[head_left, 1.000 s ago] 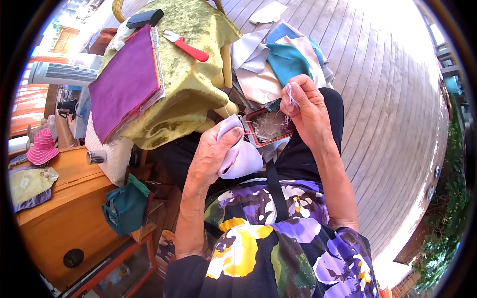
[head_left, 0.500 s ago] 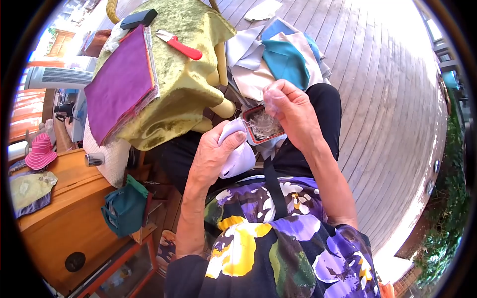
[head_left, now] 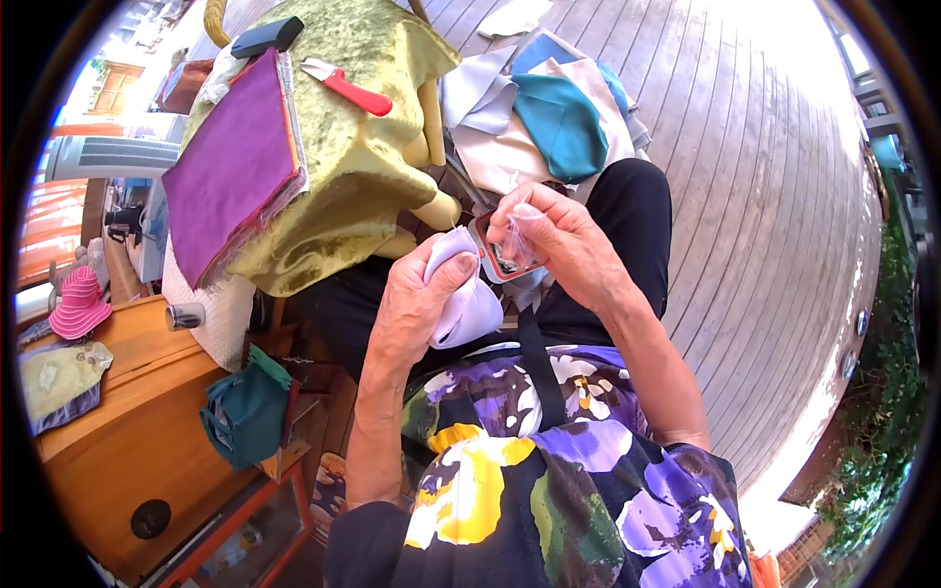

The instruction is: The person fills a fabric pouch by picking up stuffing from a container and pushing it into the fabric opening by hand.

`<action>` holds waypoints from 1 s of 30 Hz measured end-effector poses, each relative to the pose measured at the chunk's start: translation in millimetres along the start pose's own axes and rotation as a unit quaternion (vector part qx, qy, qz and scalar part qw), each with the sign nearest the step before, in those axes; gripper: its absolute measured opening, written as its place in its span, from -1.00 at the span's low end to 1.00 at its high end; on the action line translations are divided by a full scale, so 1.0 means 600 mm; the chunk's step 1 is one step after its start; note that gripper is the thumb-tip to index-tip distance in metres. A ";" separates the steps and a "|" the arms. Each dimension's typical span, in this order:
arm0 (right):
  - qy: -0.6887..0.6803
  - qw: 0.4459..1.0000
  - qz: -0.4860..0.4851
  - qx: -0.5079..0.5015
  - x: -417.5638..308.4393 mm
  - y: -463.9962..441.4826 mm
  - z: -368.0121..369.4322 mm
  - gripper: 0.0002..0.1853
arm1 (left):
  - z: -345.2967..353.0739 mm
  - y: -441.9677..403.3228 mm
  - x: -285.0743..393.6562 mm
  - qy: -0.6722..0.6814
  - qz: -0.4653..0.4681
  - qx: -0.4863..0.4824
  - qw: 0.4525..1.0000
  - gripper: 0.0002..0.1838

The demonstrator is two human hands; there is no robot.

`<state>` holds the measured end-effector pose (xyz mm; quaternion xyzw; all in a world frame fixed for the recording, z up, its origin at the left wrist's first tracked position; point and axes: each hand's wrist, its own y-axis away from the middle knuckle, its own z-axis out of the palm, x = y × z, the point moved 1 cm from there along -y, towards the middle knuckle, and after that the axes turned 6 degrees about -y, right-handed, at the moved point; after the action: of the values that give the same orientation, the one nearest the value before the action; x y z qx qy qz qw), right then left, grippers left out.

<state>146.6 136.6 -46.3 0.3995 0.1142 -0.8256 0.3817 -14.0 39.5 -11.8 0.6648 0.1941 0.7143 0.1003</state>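
Folded pale lilac fabric (head_left: 469,316) is gripped in my left hand (head_left: 405,306), the thumb pressed on its top edge. My right hand (head_left: 564,240) pinches a small tuft of pale loose threads (head_left: 520,235) between thumb and fingers. Just beneath that hand lies a red-rimmed tin (head_left: 487,265), partly hidden by it, with thread scraps inside. Both hands are over my lap, close together.
A green velvet-covered stand (head_left: 358,211) bears purple fabric sheets (head_left: 235,162), a red-handled cutter (head_left: 361,95) and a dark case (head_left: 267,37). Teal (head_left: 561,122) and pale cloths lie beyond my knees. A teal bag (head_left: 247,416) hangs beside the wooden cabinet (head_left: 127,431).
My right hand has moved left and down with the threads, toward the fabric and over the tin. My left hand keeps its hold; the view has shifted slightly.
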 end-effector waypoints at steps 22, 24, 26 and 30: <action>0.494 0.855 -0.148 0.050 0.162 -0.067 -0.209 -0.76 | -0.016 0.030 0.018 -0.047 0.098 0.145 0.983 -0.84; 0.705 0.707 0.004 0.051 0.206 -0.081 -0.249 -0.74 | -0.022 0.033 0.009 -0.043 0.099 0.141 0.984 -0.84; 0.673 0.733 0.024 0.096 0.211 -0.088 -0.262 -0.79 | -0.028 0.036 0.002 -0.029 0.101 0.141 0.984 -0.83; 0.667 0.731 0.061 0.130 0.171 -0.092 -0.214 -0.89 | -0.045 0.035 -0.003 0.140 0.082 0.153 0.975 -0.84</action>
<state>140.4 182.2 -213.4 0.8993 0.2060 -0.3288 0.2016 -37.9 15.9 -6.0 0.5795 0.2583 0.7678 -0.0893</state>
